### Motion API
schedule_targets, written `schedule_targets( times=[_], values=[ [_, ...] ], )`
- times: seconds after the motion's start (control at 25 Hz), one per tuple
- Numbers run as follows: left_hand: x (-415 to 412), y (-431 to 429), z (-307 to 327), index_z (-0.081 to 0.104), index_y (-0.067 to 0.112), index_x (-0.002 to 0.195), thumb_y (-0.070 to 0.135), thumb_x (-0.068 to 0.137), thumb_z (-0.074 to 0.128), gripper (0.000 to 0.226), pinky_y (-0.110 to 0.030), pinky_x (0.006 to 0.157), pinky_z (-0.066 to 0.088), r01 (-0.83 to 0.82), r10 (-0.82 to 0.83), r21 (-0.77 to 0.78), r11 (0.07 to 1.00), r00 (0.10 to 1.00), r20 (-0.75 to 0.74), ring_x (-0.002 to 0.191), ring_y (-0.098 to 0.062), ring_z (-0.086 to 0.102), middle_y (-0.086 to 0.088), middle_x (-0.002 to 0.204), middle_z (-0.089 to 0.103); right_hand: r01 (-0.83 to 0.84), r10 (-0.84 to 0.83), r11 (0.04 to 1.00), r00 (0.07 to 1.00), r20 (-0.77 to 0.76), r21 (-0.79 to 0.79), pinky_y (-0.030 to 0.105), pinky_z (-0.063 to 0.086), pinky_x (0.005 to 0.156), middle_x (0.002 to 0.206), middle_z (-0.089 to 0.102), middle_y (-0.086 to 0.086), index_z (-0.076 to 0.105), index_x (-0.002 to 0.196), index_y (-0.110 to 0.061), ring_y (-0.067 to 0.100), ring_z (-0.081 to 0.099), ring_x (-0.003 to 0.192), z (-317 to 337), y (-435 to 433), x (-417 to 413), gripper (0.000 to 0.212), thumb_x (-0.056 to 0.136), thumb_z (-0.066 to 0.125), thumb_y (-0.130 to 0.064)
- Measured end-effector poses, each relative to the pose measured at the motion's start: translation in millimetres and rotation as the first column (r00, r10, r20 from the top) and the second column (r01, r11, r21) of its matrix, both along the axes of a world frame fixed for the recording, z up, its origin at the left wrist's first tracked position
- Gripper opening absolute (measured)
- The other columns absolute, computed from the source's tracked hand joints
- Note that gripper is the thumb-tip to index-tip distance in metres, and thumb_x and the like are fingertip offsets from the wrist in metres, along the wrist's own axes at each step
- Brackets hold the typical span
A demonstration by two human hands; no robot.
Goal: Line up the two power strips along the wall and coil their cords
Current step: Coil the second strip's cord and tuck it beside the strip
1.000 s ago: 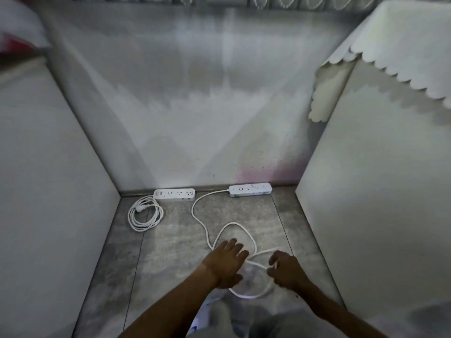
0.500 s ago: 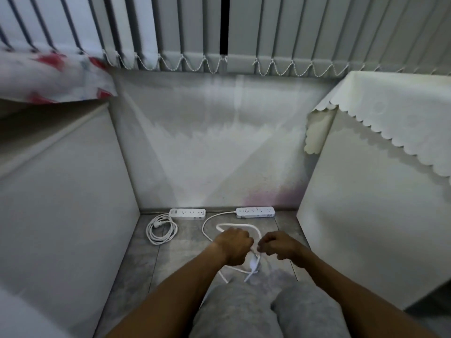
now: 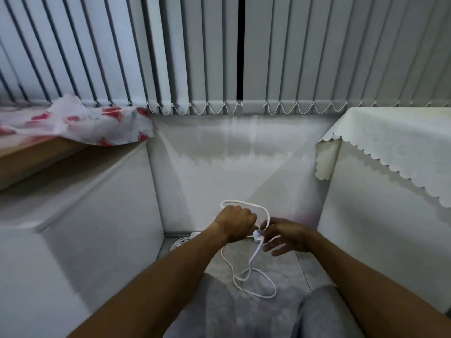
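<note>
Grey vertical slatted window blinds (image 3: 292, 52) fill the top of the frame w/ a beaded chain along their lower edge; below them the pale plaster wall (image 3: 231, 172) drops to a narrow grey tiled floor strip (image 3: 288, 269), boxed in by a white cabinet side (image 3: 102, 215) at left and a white unit under a cream scalloped tablecloth (image 3: 395, 147) at right. A red-and-white patterned cloth (image 3: 73, 123) lies on the wooden ledge, upper left.

Centre frame, the left hand (image 3: 235, 224) is closed in a fist around the loose white power cord (image 3: 253, 272), raising one loop against the wall so the slack hangs free to be wound. The right hand (image 3: 284, 236) sits just beside it, fingers part open, thumb & forefinger apparently pinching the cord near its white plug (image 3: 258, 234), prob. to feed the next turn.

The rest of that cord drapes down over grey-trousered knees (image 3: 219, 313) at bottom centre.

Low left of the hands, an already wound white cord coil (image 3: 181, 241) lies on the floor, w/ a corner of a white power strip (image 3: 195, 233) by the wall foot. The second strip is hidden behind the hands, so alignment can't be judged.
</note>
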State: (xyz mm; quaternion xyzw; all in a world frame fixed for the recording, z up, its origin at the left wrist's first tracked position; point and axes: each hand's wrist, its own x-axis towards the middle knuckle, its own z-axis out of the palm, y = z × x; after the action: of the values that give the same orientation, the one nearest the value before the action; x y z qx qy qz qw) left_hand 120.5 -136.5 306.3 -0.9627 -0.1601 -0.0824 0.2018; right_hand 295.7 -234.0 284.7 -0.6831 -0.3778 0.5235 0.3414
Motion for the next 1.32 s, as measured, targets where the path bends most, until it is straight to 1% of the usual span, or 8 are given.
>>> schedule_targets(
  times=[0.2, 0.4, 0.48, 0.64, 0.76, 0.92, 1.12, 1.32],
  values=[
    [-2.1, 2.4, -4.2, 0.064, 0.01, 0.105, 0.026, 0.099, 0.047, 0.024, -0.038, 0.066, 0.05, -0.157, 0.166, -0.08, 0.984, 0.978, 0.127, 0.092, -0.036, 0.07, -0.014, 0.103, 0.071, 0.063, -0.073, 0.997, 0.976, 0.205, 0.055, 0.049, 0.058, 0.084, 0.086, 0.074, 0.02, 0.067, 0.088, -0.003, 0.029, 0.073, 0.077, 1.3, 24.1, -27.2, 0.017, 0.074, 0.058, -0.002],
    [-11.3, 7.4, -48.7, 0.06, 0.008, 0.11, 0.016, 0.095, 0.048, 0.021, -0.041, 0.068, 0.048, -0.233, 0.268, -0.241, 0.942, 0.955, 0.125, 0.095, -0.038, 0.067, -0.014, 0.108, 0.068, 0.212, -0.221, 0.975, 0.949, -0.223, -0.063, 0.046, 0.059, 0.076, 0.072, 0.072, 0.013, 0.064, 0.081, -0.005, 0.034, 0.073, 0.075, -19.7, 56.4, -51.2, 0.026, 0.089, 0.047, -0.022],
    [-10.7, 17.1, -52.0, 0.058, 0.008, 0.116, 0.018, 0.095, 0.048, 0.025, -0.042, 0.069, 0.05, -0.224, 0.272, -0.287, 0.931, 0.952, 0.14, 0.095, -0.038, 0.067, -0.015, 0.109, 0.068, 0.262, -0.278, 0.961, 0.92, -0.275, -0.094, 0.048, 0.058, 0.078, 0.067, 0.064, 0.01, 0.063, 0.081, -0.008, 0.031, 0.066, 0.071, -22.8, 73.3, -58.8, 0.027, 0.091, 0.051, -0.029],
    [-12.2, 39.0, -51.7, 0.061, 0.009, 0.107, 0.033, 0.091, 0.048, 0.032, -0.04, 0.07, 0.046, -0.057, 0.094, -0.285, 0.957, 0.989, 0.118, 0.09, -0.037, 0.066, -0.014, 0.105, 0.068, 0.359, -0.359, 0.933, 0.932, -0.043, -0.002, 0.04, 0.056, 0.065, 0.075, 0.062, 0.014, 0.063, 0.088, -0.006, 0.027, 0.059, 0.066, -28.9, 96.1, -65.5, 0.019, 0.093, 0.046, -0.01],
    [-18.3, 48.6, -52.0, 0.062, 0.01, 0.102, 0.032, 0.084, 0.05, 0.031, -0.041, 0.078, 0.043, -0.088, 0.109, -0.194, 0.977, 0.989, 0.098, 0.098, -0.033, 0.06, -0.013, 0.108, 0.065, 0.241, -0.252, 0.966, 0.956, 0.149, 0.089, 0.034, 0.051, 0.06, 0.076, 0.063, 0.015, 0.065, 0.086, -0.002, 0.024, 0.059, 0.061, -36.9, 97.9, -58.6, 0.019, 0.093, 0.049, -0.009],
    [-27.2, 65.7, -60.2, 0.047, 0.01, 0.122, 0.029, 0.077, 0.059, 0.05, -0.041, 0.085, 0.042, -0.165, 0.17, -0.235, 0.958, 0.985, 0.002, 0.107, -0.032, 0.052, -0.012, 0.12, 0.055, -0.103, 0.104, 0.994, 0.945, 0.311, -0.02, 0.029, 0.043, 0.056, 0.071, 0.06, 0.005, 0.072, 0.091, -0.005, 0.017, 0.051, 0.062, -38.1, 95.8, -56.0, 0.014, 0.09, 0.06, -0.013],
    [-23.9, 73.0, -79.7, 0.042, 0.006, 0.124, 0.025, 0.091, 0.056, 0.041, -0.04, 0.072, 0.041, -0.245, 0.251, -0.597, 0.764, 0.965, -0.075, 0.102, -0.043, 0.062, -0.022, 0.113, 0.063, -0.175, 0.163, 0.984, 0.957, 0.239, 0.029, 0.032, 0.049, 0.063, 0.066, 0.058, 0.01, 0.068, 0.084, 0.002, 0.02, 0.053, 0.06, -33.4, 104.7, -62.8, 0.01, 0.08, 0.06, 0.002],
    [-36.2, 86.4, -83.3, 0.058, 0.013, 0.119, 0.046, 0.093, 0.055, 0.042, -0.038, 0.078, 0.047, -0.296, 0.309, -0.648, 0.701, 0.946, -0.098, 0.107, -0.036, 0.062, -0.016, 0.116, 0.066, -0.184, 0.182, 0.983, 0.974, 0.137, 0.001, 0.033, 0.052, 0.068, 0.072, 0.067, 0.007, 0.07, 0.09, -0.004, 0.019, 0.062, 0.065, -42.1, 101.9, -49.1, 0.012, 0.08, 0.066, 0.001]
  ],
)
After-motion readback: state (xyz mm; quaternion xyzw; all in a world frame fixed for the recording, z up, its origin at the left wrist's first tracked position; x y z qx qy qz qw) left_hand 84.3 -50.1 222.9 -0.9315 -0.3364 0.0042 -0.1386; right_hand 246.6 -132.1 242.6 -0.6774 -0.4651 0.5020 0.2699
